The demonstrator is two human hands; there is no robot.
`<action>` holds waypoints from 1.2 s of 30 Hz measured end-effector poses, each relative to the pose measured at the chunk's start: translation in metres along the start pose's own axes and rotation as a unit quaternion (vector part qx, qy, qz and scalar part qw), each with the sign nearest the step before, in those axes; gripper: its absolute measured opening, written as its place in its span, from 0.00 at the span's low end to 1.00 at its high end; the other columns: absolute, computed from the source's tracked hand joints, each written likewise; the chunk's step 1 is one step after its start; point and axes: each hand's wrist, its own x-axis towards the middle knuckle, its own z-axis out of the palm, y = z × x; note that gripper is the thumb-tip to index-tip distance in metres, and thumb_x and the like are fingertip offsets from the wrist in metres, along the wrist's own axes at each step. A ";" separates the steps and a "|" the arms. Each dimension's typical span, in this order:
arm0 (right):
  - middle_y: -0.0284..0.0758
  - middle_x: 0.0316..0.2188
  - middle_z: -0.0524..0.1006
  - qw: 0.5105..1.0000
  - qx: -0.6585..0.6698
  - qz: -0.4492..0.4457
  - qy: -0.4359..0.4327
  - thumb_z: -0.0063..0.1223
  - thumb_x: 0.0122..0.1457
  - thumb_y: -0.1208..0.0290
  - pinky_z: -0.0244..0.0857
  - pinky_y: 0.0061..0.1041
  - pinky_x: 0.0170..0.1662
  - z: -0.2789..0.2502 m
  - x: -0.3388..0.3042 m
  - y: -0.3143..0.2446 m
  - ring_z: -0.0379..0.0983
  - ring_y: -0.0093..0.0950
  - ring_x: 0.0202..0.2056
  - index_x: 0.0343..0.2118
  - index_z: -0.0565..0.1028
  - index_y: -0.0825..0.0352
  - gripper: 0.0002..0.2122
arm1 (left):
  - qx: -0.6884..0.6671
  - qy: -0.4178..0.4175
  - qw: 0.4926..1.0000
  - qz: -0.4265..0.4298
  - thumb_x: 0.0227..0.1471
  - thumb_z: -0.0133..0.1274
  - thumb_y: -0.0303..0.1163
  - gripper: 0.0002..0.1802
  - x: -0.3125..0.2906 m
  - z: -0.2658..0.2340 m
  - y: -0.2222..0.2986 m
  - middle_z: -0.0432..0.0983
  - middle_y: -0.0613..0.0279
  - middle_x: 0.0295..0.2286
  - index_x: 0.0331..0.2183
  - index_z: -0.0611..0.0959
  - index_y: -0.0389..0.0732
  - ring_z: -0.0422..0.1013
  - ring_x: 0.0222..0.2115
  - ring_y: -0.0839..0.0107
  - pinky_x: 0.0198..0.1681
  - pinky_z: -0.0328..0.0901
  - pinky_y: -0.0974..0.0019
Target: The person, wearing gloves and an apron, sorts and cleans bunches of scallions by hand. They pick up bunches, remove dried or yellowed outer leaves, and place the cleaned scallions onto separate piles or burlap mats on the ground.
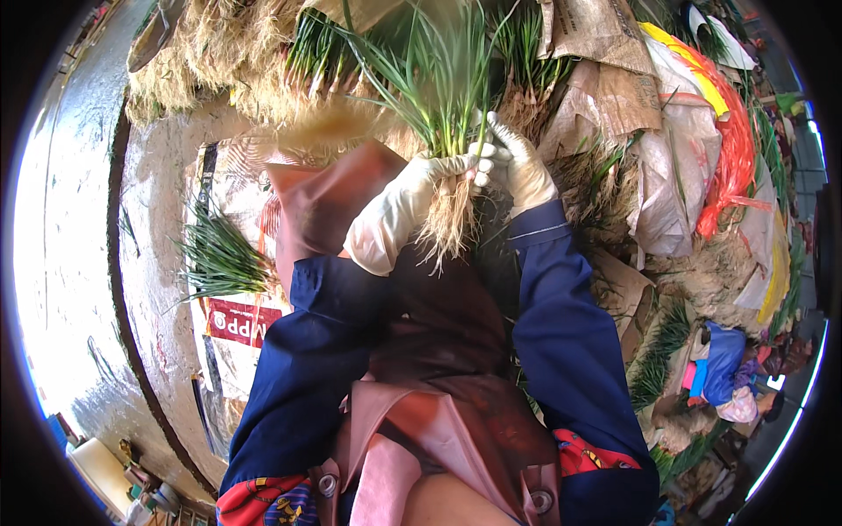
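Observation:
A bunch of spring onions [450, 223] with long green leaves and pale, stringy roots is upright in front of me. My left hand [395, 209], in a white glove, wraps round the bunch just above the roots. From the other side my right hand [519, 167], also gloved in white, has its fingers curled in against the stems. Its thumb and fingertips pinch at the right edge of the bunch, where single stalks are hard to make out. The leaf tips are blurred near the top of the view.
A small pile of green onions [224, 254] lies on a printed sack [232, 337] at left. Heaps of rooted plants [219, 53] line the far side. Brown sacking [614, 101] and red plastic strands [728, 149] lie at right. Another person [728, 373] is at far right.

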 end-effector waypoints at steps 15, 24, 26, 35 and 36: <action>0.29 0.15 0.69 0.592 -0.755 -0.057 0.275 0.47 0.53 0.45 0.58 0.25 0.23 -0.020 -0.019 -0.043 0.63 0.23 0.17 0.27 0.71 0.61 0.20 | -0.120 -0.044 0.987 0.094 0.52 0.50 0.32 0.20 -0.002 -0.018 0.002 0.70 0.65 0.26 0.46 0.72 0.32 0.68 0.29 0.77 0.33 0.63 0.77; 0.26 0.14 0.69 0.378 -0.831 -0.244 0.327 0.52 0.53 0.56 0.59 0.24 0.18 -0.006 -0.014 -0.036 0.63 0.22 0.13 0.25 0.71 0.56 0.10 | 0.129 0.097 0.985 0.058 0.49 0.54 0.33 0.14 0.001 -0.002 0.010 0.75 0.70 0.25 0.37 0.80 0.36 0.65 0.23 0.85 0.21 0.53 0.85; 0.27 0.15 0.69 0.352 -0.823 -0.340 0.289 0.53 0.52 0.58 0.60 0.25 0.19 0.000 -0.034 -0.015 0.65 0.24 0.14 0.25 0.70 0.55 0.09 | 0.137 0.107 0.983 0.056 0.48 0.55 0.31 0.12 0.003 -0.003 0.003 0.75 0.70 0.24 0.35 0.80 0.35 0.65 0.22 0.84 0.21 0.54 0.83; 0.30 0.23 0.75 0.443 -0.873 -0.154 0.133 0.55 0.46 0.62 0.66 0.28 0.27 0.005 -0.088 0.009 0.73 0.34 0.24 0.25 0.74 0.59 0.07 | 0.088 0.155 0.982 0.061 0.44 0.58 0.29 0.09 0.024 0.001 -0.020 0.76 0.65 0.22 0.29 0.80 0.34 0.64 0.17 0.82 0.17 0.55 0.80; 0.31 0.24 0.76 0.408 -0.911 -0.061 0.007 0.55 0.46 0.60 0.67 0.28 0.30 -0.013 -0.099 0.022 0.74 0.34 0.26 0.26 0.75 0.59 0.09 | 0.073 0.171 0.979 0.081 0.44 0.58 0.29 0.09 0.017 0.001 -0.015 0.76 0.65 0.22 0.28 0.80 0.34 0.64 0.17 0.83 0.17 0.54 0.80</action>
